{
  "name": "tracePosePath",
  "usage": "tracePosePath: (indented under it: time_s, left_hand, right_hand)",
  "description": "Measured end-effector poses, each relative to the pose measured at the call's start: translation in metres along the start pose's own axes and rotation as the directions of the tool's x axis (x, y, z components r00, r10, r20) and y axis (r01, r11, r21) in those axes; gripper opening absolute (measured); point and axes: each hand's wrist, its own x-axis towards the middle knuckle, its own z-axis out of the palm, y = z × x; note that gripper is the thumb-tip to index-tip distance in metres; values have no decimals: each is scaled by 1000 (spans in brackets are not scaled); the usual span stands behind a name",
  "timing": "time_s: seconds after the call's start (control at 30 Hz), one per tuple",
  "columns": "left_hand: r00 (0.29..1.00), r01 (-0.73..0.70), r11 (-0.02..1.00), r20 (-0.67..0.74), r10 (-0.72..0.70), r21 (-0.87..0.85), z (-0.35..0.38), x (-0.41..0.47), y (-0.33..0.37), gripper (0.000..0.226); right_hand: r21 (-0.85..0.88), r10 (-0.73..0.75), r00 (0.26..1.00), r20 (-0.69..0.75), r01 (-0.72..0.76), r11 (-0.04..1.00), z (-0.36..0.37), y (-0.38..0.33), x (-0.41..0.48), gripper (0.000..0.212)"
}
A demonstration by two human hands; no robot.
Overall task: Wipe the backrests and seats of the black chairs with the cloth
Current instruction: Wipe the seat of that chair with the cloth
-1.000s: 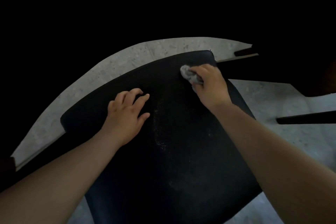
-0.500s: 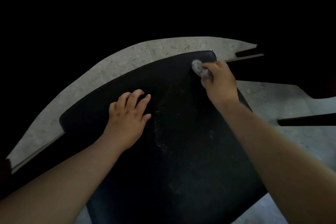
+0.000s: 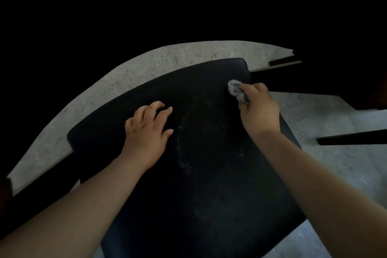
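Cloth [image 3: 236, 90], bunched grey, is gripped in right hand [image 3: 258, 111] near the far right corner of the black chair seat [image 3: 209, 174]; left hand [image 3: 146, 130] rests on the seat, fingers loosely spread.

A grey speckled floor [image 3: 209, 52] lies under the black chair [image 3: 209, 205]. On its seat rest pale specks [image 3: 184, 132], the left hand [image 3: 146, 132] with fingers spread, and a crumpled cloth [image 3: 235, 90] near the far right corner, held by the right hand [image 3: 259, 113].
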Motion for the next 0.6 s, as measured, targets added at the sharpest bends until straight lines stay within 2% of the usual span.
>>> tracePosePath:
  time_s: [0.13,0.23,0.37,0.43,0.5,0.6]
  left_hand:
    - [1000,-8,1000,8,8,6,-1,0,-2,59]
    - [1000,-11,1000,0,11,4,1,0,-3,59]
    - [998,-49,999,-48,49,-2,7,-1,-11,59]
    - [991,-92,996,-97,91,-11,11,-2,-17,58]
    - [984,-115,993,-139,111,-23,15,-3,-21,57]
    - [977,-135,990,-172,128,-33,18,-2,-22,56]
  right_hand:
    - [93,-76,986,147,63,994,-16,-2,-40,33]
    - [148,-115,992,58,105,983,-27,-8,-37,34]
    - [55,-31,993,-117,38,998,-24,-12,40,36]
    - [32,8,993,-120,-4,999,-12,-12,74,31]
    - [-6,67,997,-46,-67,998,3,-11,90,27]
    - [-52,57,997,-58,-60,997,8,-12,82,32]
